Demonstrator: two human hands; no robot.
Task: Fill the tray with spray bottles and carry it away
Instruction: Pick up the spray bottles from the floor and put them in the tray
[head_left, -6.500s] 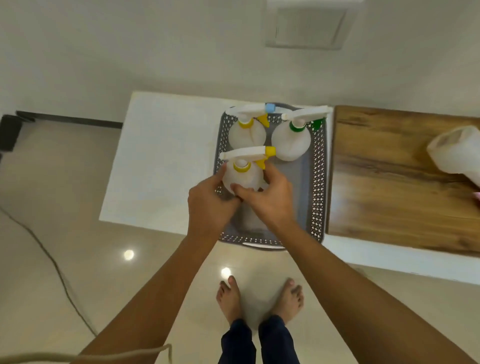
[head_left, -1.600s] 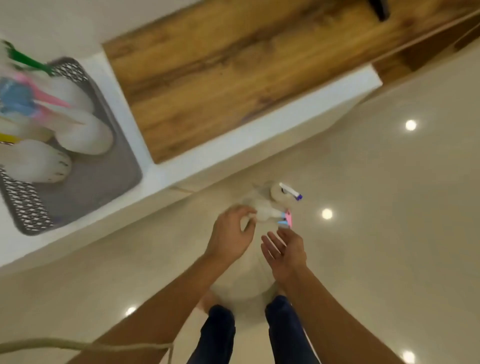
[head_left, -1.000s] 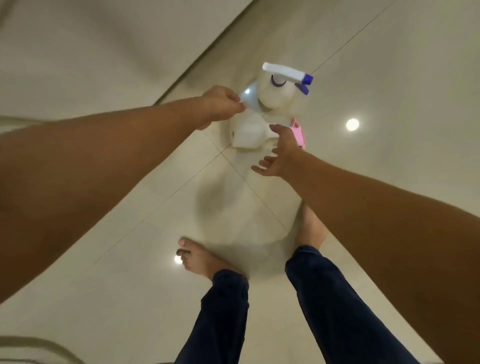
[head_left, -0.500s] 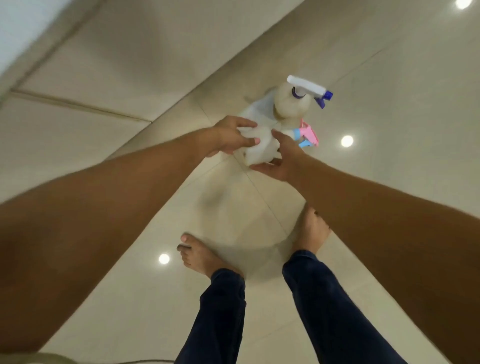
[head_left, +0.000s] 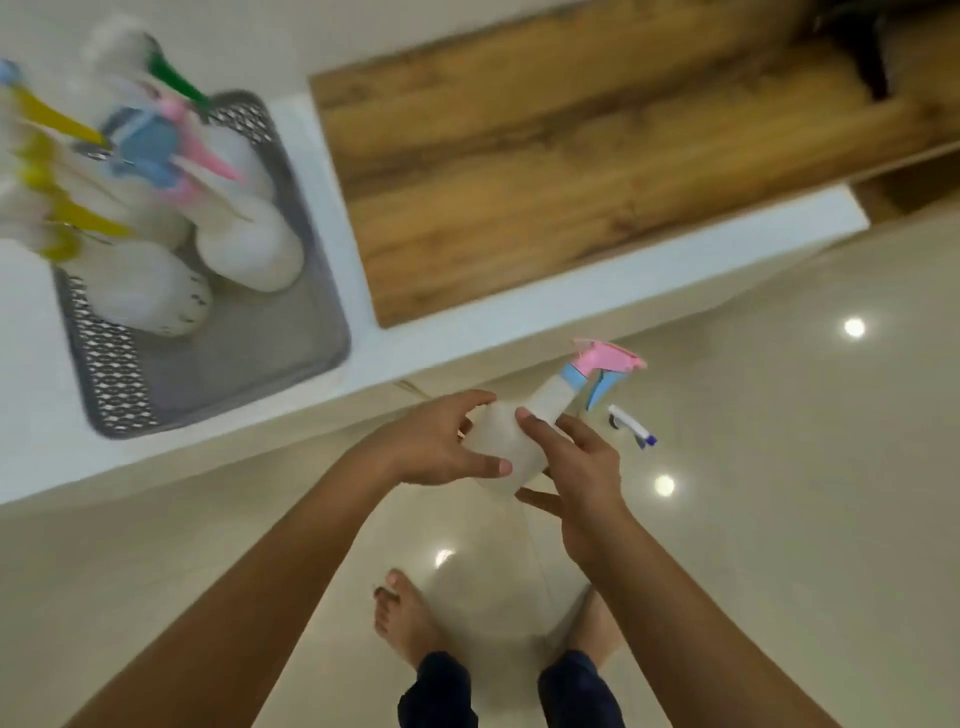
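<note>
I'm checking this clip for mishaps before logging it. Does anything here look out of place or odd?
One thing: a white trigger head with a purple tip shows down by the floor, right of the hands, away from the tray; its bottle is hidden. The pink-headed spray bottle is held between left hand and right hand. No spill visible.
</note>
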